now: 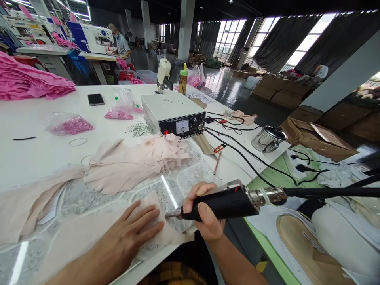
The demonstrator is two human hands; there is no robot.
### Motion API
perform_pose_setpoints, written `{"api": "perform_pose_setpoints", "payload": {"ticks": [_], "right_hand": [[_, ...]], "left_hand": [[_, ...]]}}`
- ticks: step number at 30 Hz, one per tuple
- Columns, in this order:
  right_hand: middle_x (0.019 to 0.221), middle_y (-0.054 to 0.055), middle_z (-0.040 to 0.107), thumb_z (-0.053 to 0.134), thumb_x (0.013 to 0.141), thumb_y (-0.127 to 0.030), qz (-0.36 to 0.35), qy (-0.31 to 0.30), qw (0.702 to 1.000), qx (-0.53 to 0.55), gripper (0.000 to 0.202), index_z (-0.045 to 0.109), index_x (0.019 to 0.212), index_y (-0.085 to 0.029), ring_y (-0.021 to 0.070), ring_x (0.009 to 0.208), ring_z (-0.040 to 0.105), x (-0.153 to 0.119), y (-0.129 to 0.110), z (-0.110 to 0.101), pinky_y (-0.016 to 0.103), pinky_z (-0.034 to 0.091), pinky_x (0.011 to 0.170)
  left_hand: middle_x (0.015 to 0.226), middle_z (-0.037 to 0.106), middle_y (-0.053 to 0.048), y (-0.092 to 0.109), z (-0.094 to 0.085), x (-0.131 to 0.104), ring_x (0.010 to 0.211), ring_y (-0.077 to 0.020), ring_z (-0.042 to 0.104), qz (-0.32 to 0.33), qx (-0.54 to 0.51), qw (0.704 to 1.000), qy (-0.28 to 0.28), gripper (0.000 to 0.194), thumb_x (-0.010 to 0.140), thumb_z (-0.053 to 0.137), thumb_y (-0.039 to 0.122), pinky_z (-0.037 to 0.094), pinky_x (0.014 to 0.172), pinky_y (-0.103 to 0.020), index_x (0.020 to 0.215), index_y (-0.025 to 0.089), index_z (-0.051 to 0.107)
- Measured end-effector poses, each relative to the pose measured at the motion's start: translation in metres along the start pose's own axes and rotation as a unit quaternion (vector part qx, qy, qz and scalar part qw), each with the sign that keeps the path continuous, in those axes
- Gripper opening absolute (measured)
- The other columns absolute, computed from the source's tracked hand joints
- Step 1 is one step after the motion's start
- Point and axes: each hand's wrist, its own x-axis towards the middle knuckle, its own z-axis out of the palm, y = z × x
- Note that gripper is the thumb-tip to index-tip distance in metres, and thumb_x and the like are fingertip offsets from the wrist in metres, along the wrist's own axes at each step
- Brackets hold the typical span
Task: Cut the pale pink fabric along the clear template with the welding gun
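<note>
My left hand [135,229] lies flat, fingers apart, on a pale pink fabric piece [74,237] spread over the patterned table cover. In my right hand [209,221] is a black corded ultrasonic handpiece [219,204], gripped around its barrel. Its metal tip points left and meets the fabric's right edge; whether it touches cannot be made out. Beyond my left hand lies a heap of pale pink cut fabric pieces [130,162] with strip-like ends. More folded fabric [26,198] rests at the left.
A control box [173,114] with a dial stands mid-table, its cables [237,138] running right. Around it are bags of pink bits [69,124], rubber bands [139,130], a phone [95,99], an orange cutter [220,148], a pencil [217,163] and a lidded steel mug [268,138].
</note>
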Motion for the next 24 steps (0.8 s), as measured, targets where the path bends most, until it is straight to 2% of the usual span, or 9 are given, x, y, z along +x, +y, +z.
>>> {"api": "perform_pose_setpoints", "payload": {"ticks": [3, 7, 11, 14, 17, 20, 22, 24], "right_hand": [[0.087, -0.001, 0.057, 0.063, 0.089, -0.037, -0.004, 0.036, 0.999, 0.025, 0.015, 0.057, 0.097, -0.025, 0.0097, 0.056, 0.059, -0.002, -0.012, -0.005, 0.027, 0.049, 0.053], [0.089, 0.0, 0.055, 0.062, 0.089, -0.035, 0.001, 0.029, 0.999, 0.038, 0.014, 0.059, 0.1, -0.026, 0.0098, 0.059, 0.059, -0.011, -0.026, -0.016, 0.027, 0.051, 0.054], [0.089, 0.0, 0.055, 0.062, 0.09, -0.035, -0.003, 0.025, 0.999, 0.034, 0.016, 0.06, 0.102, -0.026, 0.0091, 0.058, 0.058, -0.018, -0.025, -0.019, 0.026, 0.05, 0.053], [0.089, 0.0, 0.055, 0.062, 0.091, -0.036, -0.011, 0.025, 0.999, 0.034, 0.016, 0.059, 0.103, -0.026, 0.0085, 0.058, 0.058, -0.02, -0.021, -0.019, 0.025, 0.049, 0.053], [0.089, 0.0, 0.054, 0.061, 0.092, -0.036, 0.0, 0.014, 1.0, 0.027, 0.015, 0.058, 0.103, -0.026, 0.0084, 0.058, 0.058, -0.02, -0.021, -0.02, 0.026, 0.05, 0.054], [0.09, 0.0, 0.053, 0.059, 0.093, -0.038, -0.003, 0.01, 1.0, 0.019, 0.016, 0.056, 0.104, -0.027, 0.0086, 0.056, 0.056, -0.022, -0.023, -0.022, 0.028, 0.051, 0.053], [0.09, 0.0, 0.053, 0.058, 0.093, -0.039, -0.001, 0.006, 1.0, 0.007, 0.017, 0.054, 0.104, -0.028, 0.0096, 0.056, 0.056, -0.023, -0.024, -0.023, 0.029, 0.051, 0.053], [0.09, 0.0, 0.053, 0.058, 0.093, -0.04, 0.003, -0.002, 1.0, -0.003, 0.017, 0.052, 0.105, -0.028, 0.0105, 0.057, 0.056, -0.024, -0.025, -0.023, 0.03, 0.052, 0.053]], "left_hand": [[0.145, 0.058, 0.002, -0.009, -0.006, -0.001, 0.139, -0.0194, 0.048, -0.021, 0.005, 0.999, -0.03, 0.07, 0.082, 0.043, -0.003, 0.017, 0.125, -0.046, 0.14, 0.034, 0.057], [0.148, 0.055, 0.002, -0.02, -0.016, -0.002, 0.143, -0.0195, 0.043, -0.034, 0.017, 0.998, -0.059, 0.078, 0.079, 0.038, -0.009, 0.021, 0.124, -0.052, 0.141, 0.034, 0.056], [0.153, 0.05, 0.002, -0.02, -0.02, -0.004, 0.145, -0.0208, 0.04, -0.038, 0.027, 0.996, -0.074, 0.085, 0.074, 0.037, -0.01, 0.024, 0.122, -0.054, 0.146, 0.035, 0.05], [0.152, 0.05, 0.003, -0.018, -0.026, -0.004, 0.144, -0.0205, 0.042, -0.044, 0.018, 0.996, -0.075, 0.08, 0.08, 0.037, -0.006, 0.026, 0.122, -0.053, 0.146, 0.036, 0.049], [0.153, 0.049, 0.003, -0.019, -0.035, -0.002, 0.144, -0.0207, 0.043, -0.042, 0.013, 0.995, -0.088, 0.065, 0.092, 0.038, 0.006, 0.029, 0.121, -0.052, 0.148, 0.037, 0.047], [0.152, 0.05, 0.002, -0.019, -0.039, 0.002, 0.14, -0.0237, 0.048, -0.021, 0.002, 0.993, -0.116, 0.049, 0.102, 0.047, 0.029, 0.034, 0.119, -0.05, 0.15, 0.039, 0.044], [0.151, 0.052, 0.002, -0.015, -0.037, 0.004, 0.137, -0.0254, 0.051, -0.037, 0.002, 0.994, -0.1, 0.045, 0.103, 0.049, 0.045, 0.034, 0.119, -0.05, 0.148, 0.041, 0.047], [0.15, 0.053, 0.002, -0.01, -0.031, 0.004, 0.138, -0.0256, 0.05, -0.068, 0.015, 0.995, -0.067, 0.043, 0.104, 0.043, 0.054, 0.032, 0.12, -0.051, 0.144, 0.042, 0.05]]}}
